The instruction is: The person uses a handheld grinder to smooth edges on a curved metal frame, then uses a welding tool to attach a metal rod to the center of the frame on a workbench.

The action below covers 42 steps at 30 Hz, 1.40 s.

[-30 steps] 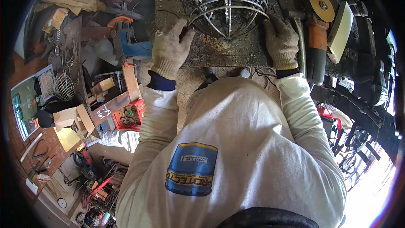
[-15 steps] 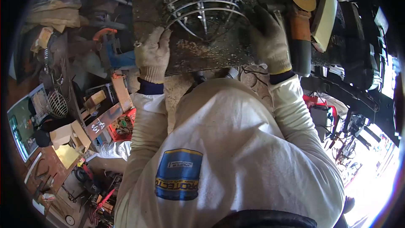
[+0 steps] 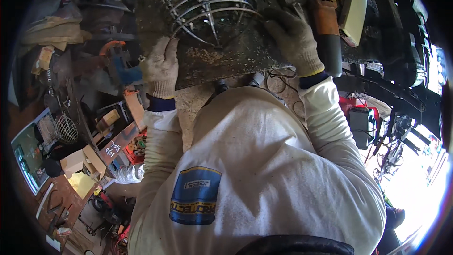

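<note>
A curved cage of metal rods (image 3: 207, 7) lies on the dark, worn workbench (image 3: 203, 63), cut off by the top edge of the view. Both hands wear pale knitted gloves. At the left end of the cage's nearest rod, my left hand (image 3: 161, 63) is closed, its fingertips partly hidden against the metal. Opposite it, my right hand (image 3: 296, 40) reaches in from the right, thumb and fingers closed around the rod's other end. Just right of that hand rests an orange and dark angle grinder (image 3: 326, 23) with a yellow disc facing up.
A pale box (image 3: 355, 9) lies beyond the grinder. Left of the bench are a blue and orange tool (image 3: 125, 68), an open cardboard box (image 3: 82, 163) and another wire cage (image 3: 66, 128). On the right, black machinery (image 3: 387, 92) stands near the bench edge.
The whole view has shifted, so bench, cage and grinder appear farther left. My right hand's thumb and fingers show more clearly beside the rod. My left hand stays by the cage's left end.
</note>
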Available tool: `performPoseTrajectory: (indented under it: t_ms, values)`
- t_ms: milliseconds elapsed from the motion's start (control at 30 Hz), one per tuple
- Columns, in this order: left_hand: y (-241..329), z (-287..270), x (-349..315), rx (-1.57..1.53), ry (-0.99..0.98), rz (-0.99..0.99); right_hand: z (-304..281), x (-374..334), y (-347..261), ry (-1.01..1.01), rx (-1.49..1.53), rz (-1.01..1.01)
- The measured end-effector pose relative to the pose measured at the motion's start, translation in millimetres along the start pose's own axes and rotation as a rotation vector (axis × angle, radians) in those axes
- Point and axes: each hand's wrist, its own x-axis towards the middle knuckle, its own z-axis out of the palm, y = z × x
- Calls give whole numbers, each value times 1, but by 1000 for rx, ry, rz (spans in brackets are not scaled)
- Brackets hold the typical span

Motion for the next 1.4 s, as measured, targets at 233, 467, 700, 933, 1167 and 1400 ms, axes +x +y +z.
performPoseTrajectory:
  t_ms: [233, 467, 700, 933, 1167, 1400]
  values:
    - [12, -6, 3, -59, -20, -133, 27, 8, 0, 46, -107, -31]
    - [18, -10, 5, -15, -69, -166, 31, 7, 0, 92, -79, -92]
    - [11, -2, 0, -38, -65, -158, 30, 8, -1, 89, -91, -79]
    - [16, -3, 6, -45, -34, -76, 32, 8, -2, 86, -76, -53]
    - [14, -4, 6, 143, 22, 135, 33, 7, 0, 104, -117, -65]
    - [12, -6, 10, 299, 5, 229, 31, 10, -5, 90, -45, -71]
